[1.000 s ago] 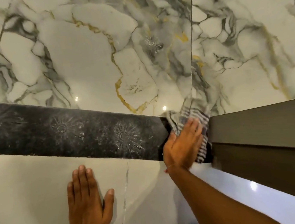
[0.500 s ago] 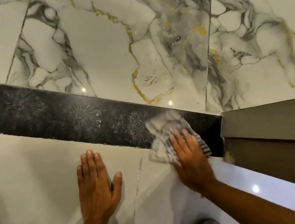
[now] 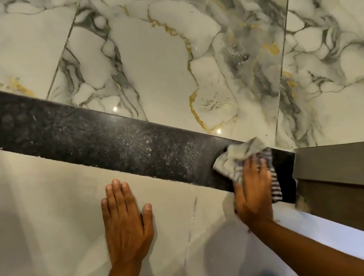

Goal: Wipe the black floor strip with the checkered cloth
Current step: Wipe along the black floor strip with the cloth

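The black floor strip [image 3: 108, 137] runs across the floor from the left edge of the view, sloping down toward the right, with faint sunburst marks and pale speckles along its surface. Behind it lie glossy marble tiles [image 3: 157, 68] veined in grey and gold; in front lies a plain cream tile [image 3: 48, 209]. The left hand [image 3: 126, 223] rests flat on the cream tile just beside the strip's near edge, palm down, four fingers pressed together and the thumb held out to the side. Further right, the right hand [image 3: 253, 188] lies palm down over the checkered cloth [image 3: 240, 156], fingers extended and close together, pressing it onto the strip's right end. The cloth is bunched, its pale folds sticking out beyond the fingertips and its striped part showing at the hand's right side. At the far right, a brown wooden frame [image 3: 342, 160] meets the end of the strip.
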